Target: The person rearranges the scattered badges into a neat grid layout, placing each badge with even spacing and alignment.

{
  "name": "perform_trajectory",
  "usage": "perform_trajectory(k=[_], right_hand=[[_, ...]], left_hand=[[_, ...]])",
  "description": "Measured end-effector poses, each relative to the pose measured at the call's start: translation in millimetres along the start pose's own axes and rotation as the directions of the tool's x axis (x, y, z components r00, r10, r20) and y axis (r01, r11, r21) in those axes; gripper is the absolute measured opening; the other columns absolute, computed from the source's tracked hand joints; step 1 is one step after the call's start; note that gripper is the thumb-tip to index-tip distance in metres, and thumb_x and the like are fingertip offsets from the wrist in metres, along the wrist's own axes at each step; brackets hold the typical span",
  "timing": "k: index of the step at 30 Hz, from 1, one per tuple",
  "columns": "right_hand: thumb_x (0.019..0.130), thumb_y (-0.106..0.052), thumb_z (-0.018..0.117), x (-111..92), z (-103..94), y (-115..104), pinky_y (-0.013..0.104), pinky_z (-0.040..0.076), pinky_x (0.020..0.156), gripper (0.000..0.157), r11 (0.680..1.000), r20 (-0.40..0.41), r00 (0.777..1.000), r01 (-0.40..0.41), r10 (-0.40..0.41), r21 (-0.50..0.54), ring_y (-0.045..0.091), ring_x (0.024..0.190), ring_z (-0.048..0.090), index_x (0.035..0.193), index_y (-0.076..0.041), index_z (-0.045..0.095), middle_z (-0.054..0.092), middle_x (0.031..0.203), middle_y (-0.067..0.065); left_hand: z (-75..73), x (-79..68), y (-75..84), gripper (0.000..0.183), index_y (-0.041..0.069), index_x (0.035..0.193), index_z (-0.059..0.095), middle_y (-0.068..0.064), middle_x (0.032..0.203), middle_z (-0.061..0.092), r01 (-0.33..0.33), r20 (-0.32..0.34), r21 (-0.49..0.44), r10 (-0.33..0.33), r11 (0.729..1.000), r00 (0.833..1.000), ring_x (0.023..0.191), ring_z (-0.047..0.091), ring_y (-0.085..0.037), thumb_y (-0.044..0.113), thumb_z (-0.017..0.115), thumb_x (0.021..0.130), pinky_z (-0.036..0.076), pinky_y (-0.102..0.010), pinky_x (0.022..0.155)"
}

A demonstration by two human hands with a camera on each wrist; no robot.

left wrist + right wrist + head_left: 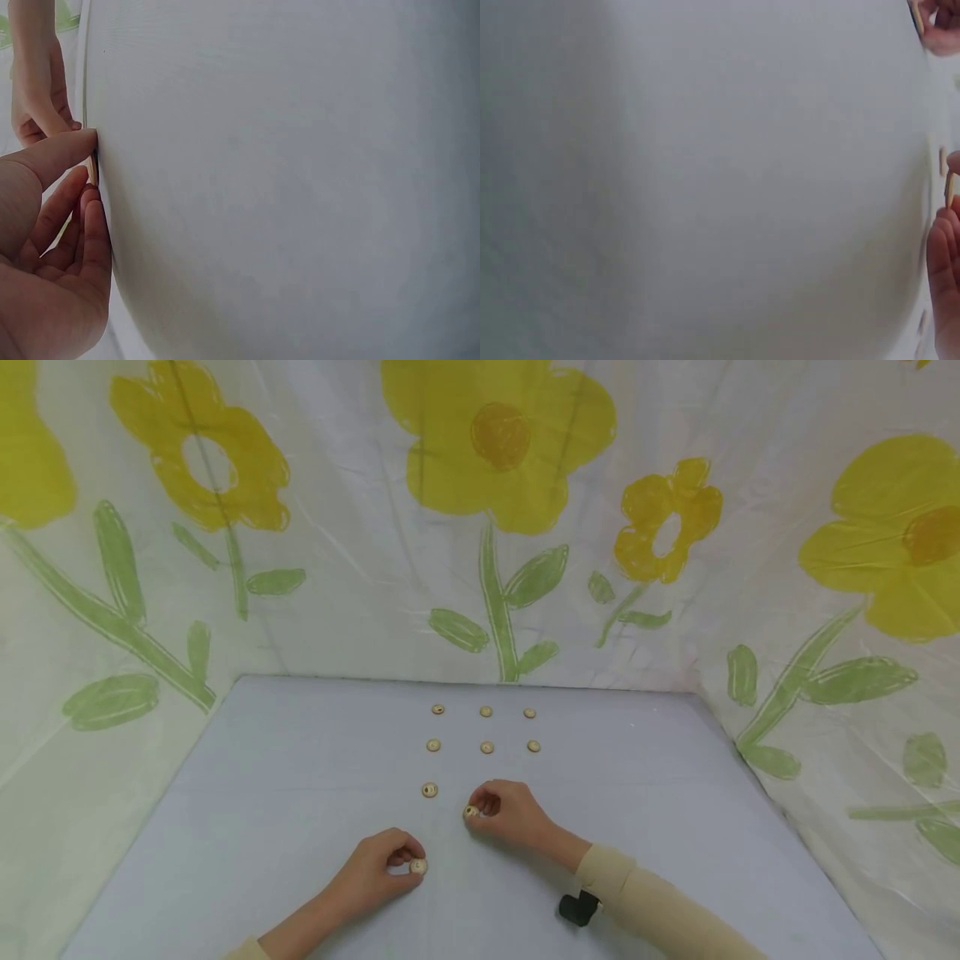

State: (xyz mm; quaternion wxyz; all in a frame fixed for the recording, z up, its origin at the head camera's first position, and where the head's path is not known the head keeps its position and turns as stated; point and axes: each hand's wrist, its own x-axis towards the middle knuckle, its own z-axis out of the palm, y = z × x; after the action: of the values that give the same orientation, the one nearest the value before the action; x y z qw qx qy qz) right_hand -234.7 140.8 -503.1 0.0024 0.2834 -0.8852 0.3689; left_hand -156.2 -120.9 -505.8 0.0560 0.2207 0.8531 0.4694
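Observation:
In the head view, my left hand point(375, 870) pinches a small round wooden disc point(418, 866) with a faint mark on its face, between thumb and fingers low over the table. Farther up and to the right, my right hand point(513, 814) pinches another such disc point(471, 812), which bears a dark spot. Just beyond it to the left lies a loose wooden disc point(429, 790) with a dark mark. The left wrist view catches the held disc point(94, 169) edge-on in the left hand point(67, 247). At the right wrist view's edge, the right hand's disc point(950, 187) also appears edge-on.
Two rows of three similar discs lie toward the table's back, among them a middle disc point(487, 747) and a far-left disc point(438, 709). A pale cloth covers the table point(300, 760). Around it hangs a white curtain point(337, 593) painted with yellow flowers.

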Motion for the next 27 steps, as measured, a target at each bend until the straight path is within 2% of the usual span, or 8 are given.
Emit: perform_trajectory(k=[5,11,27], right_hand=[[0.082,-0.016,0.076,4.4,-6.5,11.0,0.022,0.049,0.064,0.011,0.999,-0.034,0.999,-0.025,0.023,-0.038,0.007,0.071,0.056,0.091,-0.013,0.07,0.063,0.078,-0.007],[0.081,-0.015,0.077,8.3,-11.7,20.8,0.022,0.049,0.064,0.013,0.997,-0.045,0.998,-0.042,0.039,-0.06,0.007,0.072,0.056,0.091,-0.012,0.07,0.063,0.079,-0.006],[0.08,-0.012,0.078,11.3,-15.9,28.3,0.024,0.049,0.064,0.014,0.994,-0.082,0.996,-0.052,0.044,-0.095,0.009,0.073,0.056,0.091,-0.011,0.07,0.061,0.08,-0.006]], left_hand=[[-0.3,0.4,0.6,0.022,0.012,0.099,0.066,0.006,0.095,0.062,0.014,0.006,0.007,-0.014,1.0,1.0,0.087,0.058,-0.008,0.01,0.078,0.08,0.052,-0.024,0.078],[0.5,-1.0,-0.6,0.023,0.012,0.099,0.066,0.006,0.095,0.063,-0.004,0.0,0.003,0.004,1.0,1.0,0.087,0.059,-0.009,0.01,0.078,0.08,0.053,-0.024,0.078],[1.5,-1.9,-2.8,0.023,0.012,0.098,0.067,0.006,0.094,0.062,-0.017,-0.016,0.005,0.018,1.0,1.0,0.086,0.058,-0.007,0.007,0.077,0.079,0.053,-0.024,0.078]])
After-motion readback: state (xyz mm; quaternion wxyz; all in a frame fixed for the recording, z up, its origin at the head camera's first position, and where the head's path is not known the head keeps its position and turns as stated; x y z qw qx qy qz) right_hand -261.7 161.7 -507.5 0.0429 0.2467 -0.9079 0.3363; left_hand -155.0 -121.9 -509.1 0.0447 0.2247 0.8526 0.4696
